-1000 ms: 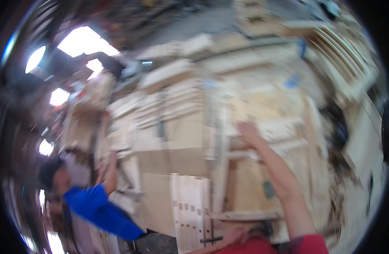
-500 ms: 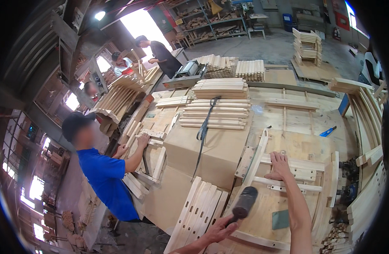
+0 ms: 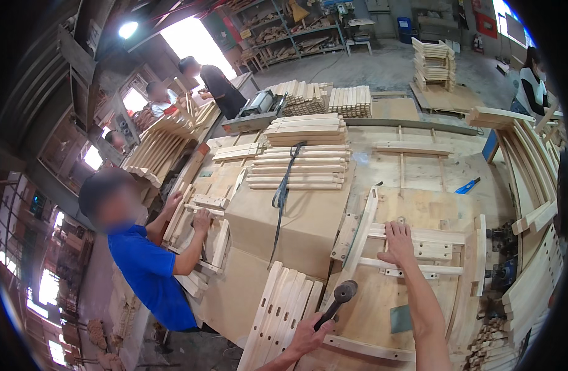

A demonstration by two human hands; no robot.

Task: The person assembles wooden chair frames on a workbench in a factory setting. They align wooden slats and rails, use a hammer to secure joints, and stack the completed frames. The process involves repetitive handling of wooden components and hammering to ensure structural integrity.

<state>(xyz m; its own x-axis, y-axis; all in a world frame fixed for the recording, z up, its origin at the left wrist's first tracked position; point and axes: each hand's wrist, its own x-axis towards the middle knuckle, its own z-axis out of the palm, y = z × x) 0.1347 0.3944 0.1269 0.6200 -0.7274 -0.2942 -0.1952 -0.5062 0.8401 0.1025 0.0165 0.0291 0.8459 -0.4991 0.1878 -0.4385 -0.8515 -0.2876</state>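
My left hand (image 3: 309, 335) is wrapped round the handle of a dark mallet (image 3: 346, 290), whose head points up and away, left of the wooden frame. My right hand (image 3: 398, 243) lies on the frame's pale rails (image 3: 429, 234), fingers stretched out and thumb apart. A slanting wooden side piece (image 3: 362, 232) meets the rails' left ends, and a short upright piece (image 3: 480, 255) stands at their right. Between the rails sits a drilled wooden block (image 3: 433, 250). The mallet head is apart from the frame.
Slotted wooden slats (image 3: 278, 315) lie left of my left hand. Beyond are a strapped stack of slats (image 3: 299, 167) and a blue cutter (image 3: 467, 185). A green pad (image 3: 401, 319) lies beside my right forearm. At left, a person in blue (image 3: 149, 266) handles another frame.
The mallet has tipped in my left hand, so its head now shows end-on and lower beside the frame. My right hand stays on the rails. The whole view has shifted slightly.
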